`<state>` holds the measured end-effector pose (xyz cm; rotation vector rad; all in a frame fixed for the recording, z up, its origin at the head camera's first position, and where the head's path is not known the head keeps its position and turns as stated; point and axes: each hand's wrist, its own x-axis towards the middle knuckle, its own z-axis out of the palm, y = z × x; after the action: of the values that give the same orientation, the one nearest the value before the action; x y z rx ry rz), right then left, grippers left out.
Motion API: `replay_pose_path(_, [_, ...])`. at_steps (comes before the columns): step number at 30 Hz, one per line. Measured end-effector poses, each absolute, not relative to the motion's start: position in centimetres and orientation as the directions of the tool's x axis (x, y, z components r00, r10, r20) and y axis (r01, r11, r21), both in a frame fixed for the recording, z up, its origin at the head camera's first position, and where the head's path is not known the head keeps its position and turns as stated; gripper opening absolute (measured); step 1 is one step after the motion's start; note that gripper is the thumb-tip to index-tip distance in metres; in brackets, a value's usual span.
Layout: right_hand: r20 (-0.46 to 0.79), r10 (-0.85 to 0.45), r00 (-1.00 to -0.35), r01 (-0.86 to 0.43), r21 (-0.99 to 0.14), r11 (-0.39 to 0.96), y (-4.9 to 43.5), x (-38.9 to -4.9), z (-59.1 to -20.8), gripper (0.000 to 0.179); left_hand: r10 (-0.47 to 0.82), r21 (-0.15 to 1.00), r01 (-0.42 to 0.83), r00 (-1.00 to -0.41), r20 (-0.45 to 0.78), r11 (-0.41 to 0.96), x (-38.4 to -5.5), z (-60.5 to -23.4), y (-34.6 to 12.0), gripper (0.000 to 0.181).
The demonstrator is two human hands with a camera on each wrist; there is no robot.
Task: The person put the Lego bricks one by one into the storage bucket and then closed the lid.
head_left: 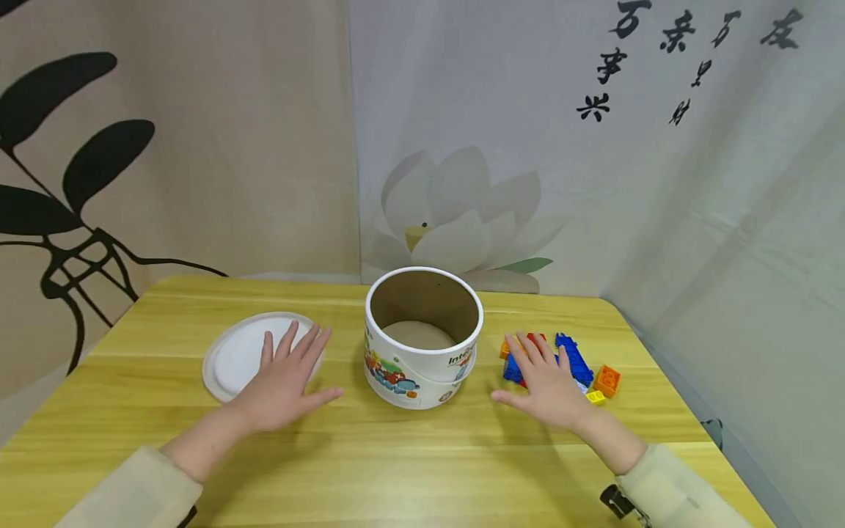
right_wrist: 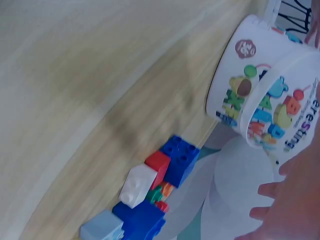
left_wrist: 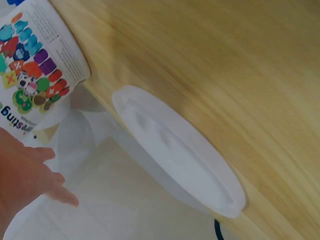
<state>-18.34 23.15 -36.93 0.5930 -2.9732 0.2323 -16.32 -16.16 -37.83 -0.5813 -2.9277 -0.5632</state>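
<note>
Our left grip (head_left: 280, 389) and our right grip (head_left: 544, 385) hover above the worktop (head_left: 396, 469), both empty and spread wide. The white bucket (head_left: 396, 378) stands upright between them, slightly farther from us; the round lid (head_left: 238, 359) lies beyond the left, the coloured bricks (head_left: 574, 358) beyond the right.

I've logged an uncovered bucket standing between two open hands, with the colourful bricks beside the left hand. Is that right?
Not the bricks: the head view shows them beside the right hand; the white lid lies by the left hand. The rest stands.
</note>
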Motion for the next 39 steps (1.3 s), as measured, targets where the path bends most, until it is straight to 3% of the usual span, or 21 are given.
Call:
replay_pose_path(9, [0.113,-0.317,-0.942,-0.335,-0.398,0.854,26.0,-19.4,-36.4,0.085,0.295,0.535,0.334,-0.942,0.161,0.776,-17.2,-36.5,-15.8,0.09])
replay_pose_path(17, [0.009,-0.209,-0.978,-0.153,-0.715,0.682,29.8,-20.9,-36.2,0.079,0.227,0.735,0.236,-0.967,0.115,0.636,-18.7,-35.8,-15.3,0.094])
replay_pose_path(25, [-0.022,-0.077,-0.997,-0.034,-0.751,0.659,33.3,-21.5,-36.1,0.078,0.229,0.881,0.171,-0.971,0.073,0.442,-20.6,-35.0,-14.2,0.091])
replay_pose_path(39, [-0.121,0.037,-0.992,0.117,-0.76,0.639,38.0,-21.4,-37.4,0.086,0.203,0.971,0.017,-0.979,-0.032,0.237,-23.2,-34.1,-11.2,0.084])
